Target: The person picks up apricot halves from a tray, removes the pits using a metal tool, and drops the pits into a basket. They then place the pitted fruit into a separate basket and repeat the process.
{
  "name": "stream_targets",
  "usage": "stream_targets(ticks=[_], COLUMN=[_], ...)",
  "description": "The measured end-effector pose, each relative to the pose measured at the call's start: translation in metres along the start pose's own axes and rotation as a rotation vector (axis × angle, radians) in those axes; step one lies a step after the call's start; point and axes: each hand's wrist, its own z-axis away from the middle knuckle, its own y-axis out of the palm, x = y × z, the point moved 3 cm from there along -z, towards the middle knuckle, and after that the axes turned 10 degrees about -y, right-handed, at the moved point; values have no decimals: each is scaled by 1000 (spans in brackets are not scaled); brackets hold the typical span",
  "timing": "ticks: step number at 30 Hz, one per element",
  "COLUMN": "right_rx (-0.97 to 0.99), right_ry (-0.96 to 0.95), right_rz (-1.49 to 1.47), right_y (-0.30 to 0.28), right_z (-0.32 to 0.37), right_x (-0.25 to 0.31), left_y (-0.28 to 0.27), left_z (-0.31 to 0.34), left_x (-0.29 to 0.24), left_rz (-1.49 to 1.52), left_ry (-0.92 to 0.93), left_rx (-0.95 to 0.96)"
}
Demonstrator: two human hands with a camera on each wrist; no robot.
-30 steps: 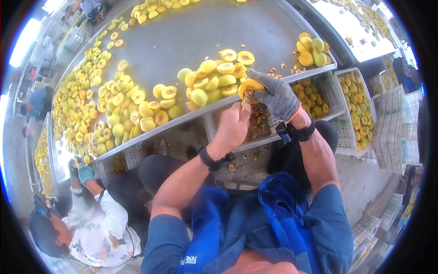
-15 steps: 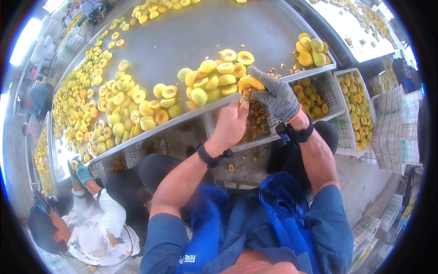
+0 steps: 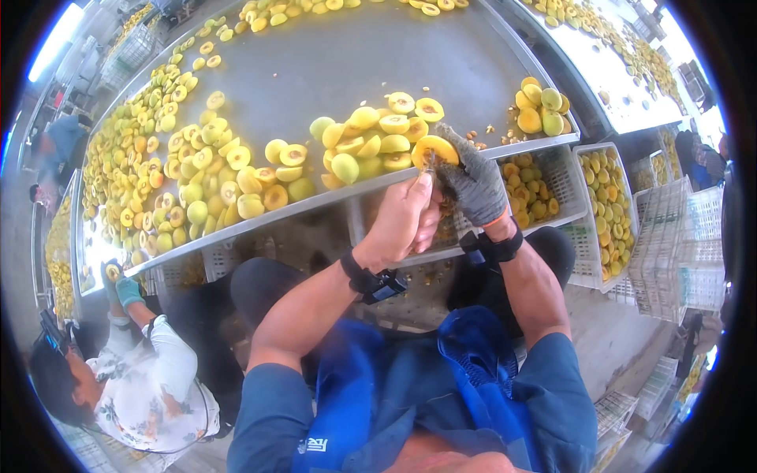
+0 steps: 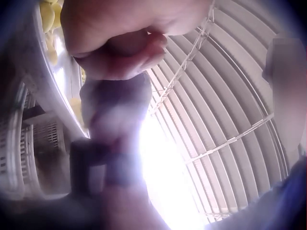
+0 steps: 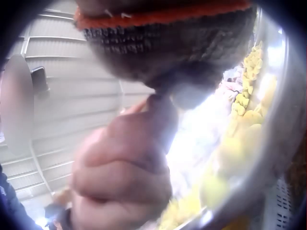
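My gloved right hand (image 3: pixel 471 185) holds a yellow peach half (image 3: pixel 434 150) at the table's front edge, its cut face turned up. Bare and curled, my left hand (image 3: pixel 406 217) grips a thin metal tool (image 3: pixel 430 163) with the thumb on top, its tip at the centre of the peach half. Most of the tool is hidden in the fist, so I cannot tell its exact kind. In the right wrist view the grey glove (image 5: pixel 168 52) meets the bare left hand (image 5: pixel 122 177). A pile of peach halves (image 3: pixel 367 142) lies just left of the hands.
The metal table (image 3: pixel 355 63) carries more peach halves (image 3: pixel 197 173) along its left side and a small heap (image 3: pixel 540 110) at the right corner. White crates (image 3: pixel 579 189) of halves stand below its edge. Another person (image 3: pixel 150 378) works at the left.
The left hand has turned, its curled fingers now showing more to the right below the thumb. The peach half now faces up more. The head view has shifted slightly.
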Motion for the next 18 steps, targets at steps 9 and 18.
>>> stream_targets(ticks=[9,18], right_rx=[1,124], right_ry=[-66,-99], right_rz=[92,161], right_y=[2,-12], right_z=[-4,-12], right_x=[5,9], left_y=[1,-4], left_z=[0,9], left_x=[-3,-9], left_rz=[-251,36], left_ry=[96,-179], left_rx=[-133,85])
